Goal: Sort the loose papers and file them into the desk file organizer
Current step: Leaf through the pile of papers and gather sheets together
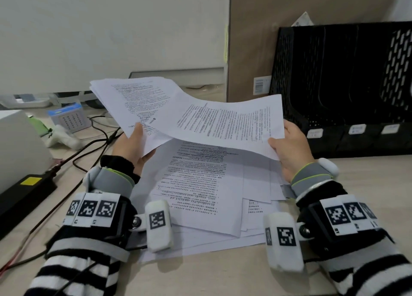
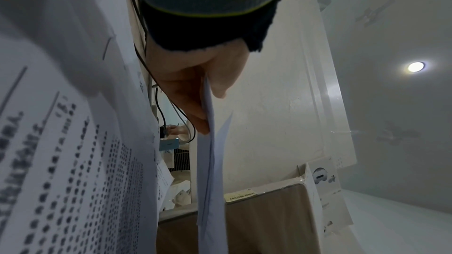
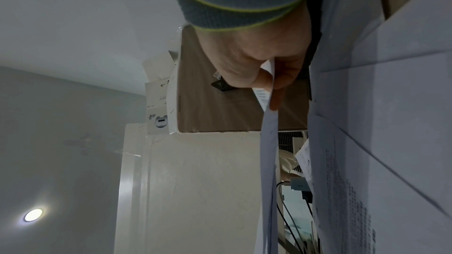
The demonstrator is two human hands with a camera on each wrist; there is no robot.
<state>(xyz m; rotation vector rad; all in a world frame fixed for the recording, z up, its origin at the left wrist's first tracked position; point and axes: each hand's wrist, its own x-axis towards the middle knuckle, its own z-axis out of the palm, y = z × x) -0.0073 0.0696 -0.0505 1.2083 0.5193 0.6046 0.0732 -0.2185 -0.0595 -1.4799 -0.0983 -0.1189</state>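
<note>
My left hand (image 1: 133,144) grips a stack of printed papers (image 1: 131,99) by its near edge, thumb on top; the left wrist view shows the stack's edge (image 2: 208,161) pinched in that hand (image 2: 195,88). My right hand (image 1: 289,144) pinches the right near corner of a single printed sheet (image 1: 223,121) that overlaps the stack; in the right wrist view thumb and finger (image 3: 269,84) clamp the sheet's edge (image 3: 269,161). Both are held above a loose pile of papers (image 1: 200,184) on the desk. The black mesh file organizer (image 1: 345,83) stands at the back right.
A cardboard box (image 1: 249,39) stands behind the papers, left of the organizer. Black cables (image 1: 93,144) and a power brick (image 1: 24,190) lie at the left, beside a white box (image 1: 17,144) and a small blue-topped item (image 1: 66,117). Bare desk (image 1: 367,184) lies at the right.
</note>
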